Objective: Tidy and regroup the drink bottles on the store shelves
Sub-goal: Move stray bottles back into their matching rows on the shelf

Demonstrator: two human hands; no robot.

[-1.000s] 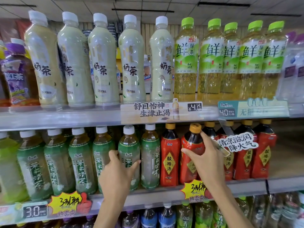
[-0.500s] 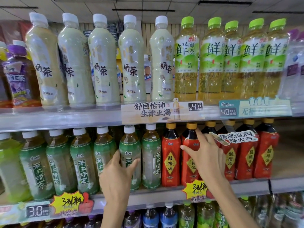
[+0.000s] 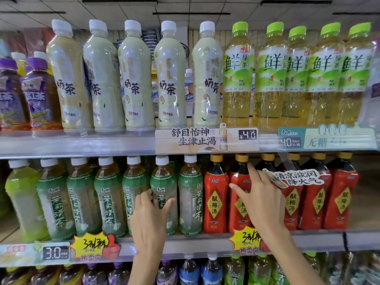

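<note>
Hands up at the middle shelf point(image 3: 185, 243), both of them on bottles. Your left hand point(image 3: 149, 214) cups a green jasmine tea bottle point(image 3: 163, 182), thumb on its right side, fingers curled round its left, grip loose rather than clenched. Your right hand point(image 3: 260, 199) lies spread and flat against a red plum drink bottle point(image 3: 238, 194), index finger reaching up toward its gold cap, thumb across the label; it presses, it does not wrap.

Count along this shelf: six green jasmine bottles with white caps show in the front row, and one paler green bottle point(image 3: 22, 198) at the left end. To their right, six red bottles with gold caps, the third and fourth partly behind your hand and a hanging sign point(image 3: 298, 176).

Top shelf point(image 3: 82, 145): five white-capped milk tea bottles point(image 3: 135, 79) in a row, then five green-capped green tea bottles point(image 3: 238, 79) toward the right end, with purple-capped bottles point(image 3: 39, 93) at the left end.

Two yellow starburst tags point(image 3: 92, 247) cling to the middle shelf's front edge.
</note>
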